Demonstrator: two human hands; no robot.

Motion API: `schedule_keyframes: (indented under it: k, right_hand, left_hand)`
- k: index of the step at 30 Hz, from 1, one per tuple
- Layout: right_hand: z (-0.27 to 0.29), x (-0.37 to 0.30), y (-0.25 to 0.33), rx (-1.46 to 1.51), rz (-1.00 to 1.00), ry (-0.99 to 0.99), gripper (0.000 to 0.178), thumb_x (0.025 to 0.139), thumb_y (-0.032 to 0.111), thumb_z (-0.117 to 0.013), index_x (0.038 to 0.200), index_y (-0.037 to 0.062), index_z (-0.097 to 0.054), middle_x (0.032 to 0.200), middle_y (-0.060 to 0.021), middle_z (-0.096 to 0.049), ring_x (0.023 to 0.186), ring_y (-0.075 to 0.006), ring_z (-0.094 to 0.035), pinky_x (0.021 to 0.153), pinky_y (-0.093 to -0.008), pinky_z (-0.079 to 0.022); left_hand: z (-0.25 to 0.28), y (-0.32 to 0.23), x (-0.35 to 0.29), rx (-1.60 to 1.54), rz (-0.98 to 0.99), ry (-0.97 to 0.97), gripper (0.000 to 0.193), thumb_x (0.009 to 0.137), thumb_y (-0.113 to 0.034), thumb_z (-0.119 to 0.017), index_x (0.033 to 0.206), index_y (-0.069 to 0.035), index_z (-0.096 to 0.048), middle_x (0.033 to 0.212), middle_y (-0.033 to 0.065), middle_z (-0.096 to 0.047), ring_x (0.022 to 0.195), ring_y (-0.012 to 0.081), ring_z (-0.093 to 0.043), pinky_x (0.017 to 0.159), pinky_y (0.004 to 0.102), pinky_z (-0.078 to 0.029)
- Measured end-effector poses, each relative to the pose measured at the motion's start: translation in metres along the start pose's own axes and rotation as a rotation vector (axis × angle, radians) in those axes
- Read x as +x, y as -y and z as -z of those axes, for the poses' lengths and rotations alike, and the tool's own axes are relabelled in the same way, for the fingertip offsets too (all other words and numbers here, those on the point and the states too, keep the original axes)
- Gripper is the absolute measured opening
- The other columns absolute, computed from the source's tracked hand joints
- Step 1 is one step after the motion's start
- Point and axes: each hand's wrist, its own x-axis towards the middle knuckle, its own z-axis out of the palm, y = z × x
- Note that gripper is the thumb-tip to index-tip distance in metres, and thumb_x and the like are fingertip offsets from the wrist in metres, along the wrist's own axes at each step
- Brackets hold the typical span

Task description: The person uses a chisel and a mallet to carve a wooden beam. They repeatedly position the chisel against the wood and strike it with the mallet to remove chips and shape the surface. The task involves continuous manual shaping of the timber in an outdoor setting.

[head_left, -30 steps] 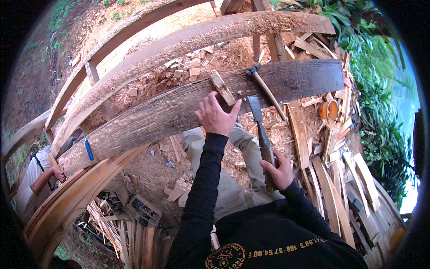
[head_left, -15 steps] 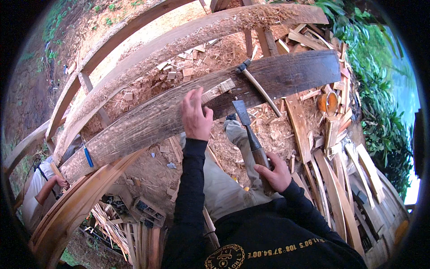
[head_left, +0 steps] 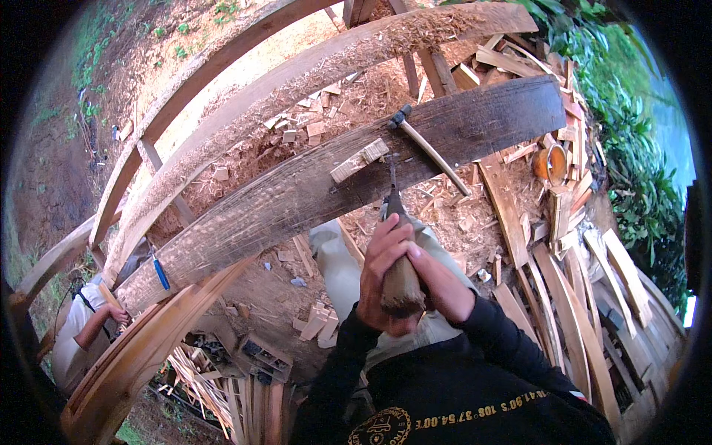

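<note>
Both my hands are closed around a broad chisel [head_left: 403,288] with a wooden handle, its butt end facing me. My left hand [head_left: 380,261] wraps it from the left, and my right hand [head_left: 443,288] grips it from the right, partly hidden behind the handle. Seen edge-on, the blade points away over a long dark plank [head_left: 282,182]. I cannot tell whether its edge touches the wood. Just left of the blade a small pale wood block [head_left: 360,161] lies on the plank. To the right, a hammer [head_left: 428,146] with a wooden handle rests across it.
Curved timber beams [head_left: 245,107] run beyond the plank. A blue-handled tool [head_left: 161,274] sits at its left end, near another person's hand [head_left: 116,313]. Long boards [head_left: 567,319] and an orange round container [head_left: 549,165] are on the right. Chips and offcuts litter the ground.
My left hand has left the wood block and joined my right hand on the chisel. The chisel has swung left and turned edge-on, its butt now toward me.
</note>
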Motion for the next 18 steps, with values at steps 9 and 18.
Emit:
schedule_keyframes:
  k: [9,18]
  right_hand:
    - [0.025,0.04,-0.016,-0.647,0.353,-0.121,0.027,0.092,0.026,-0.061,0.08,0.002,-0.056,0.057,-0.0102,-0.051,0.051,-0.017,-0.048,0.049,-0.0344,-0.039]
    - [0.053,0.183,0.012,-0.791,0.481,-0.463,0.035,0.088,0.034,-0.065,0.102,0.0051,-0.051,0.073,-0.0187,-0.061,0.069,-0.0351,-0.062,0.063,-0.044,-0.049]
  left_hand:
    - [0.005,0.034,0.047,-0.179,0.063,-0.852,0.041,0.085,-0.027,-0.068,0.107,-0.007,-0.039,0.085,0.0076,-0.055,0.079,0.023,-0.057,0.085,0.044,-0.047]
    - [0.055,0.023,0.069,-0.287,0.012,-0.985,0.032,0.07,0.004,-0.051,0.095,-0.009,-0.036,0.065,0.0055,-0.049,0.055,0.0158,-0.048,0.062,0.0362,-0.048]
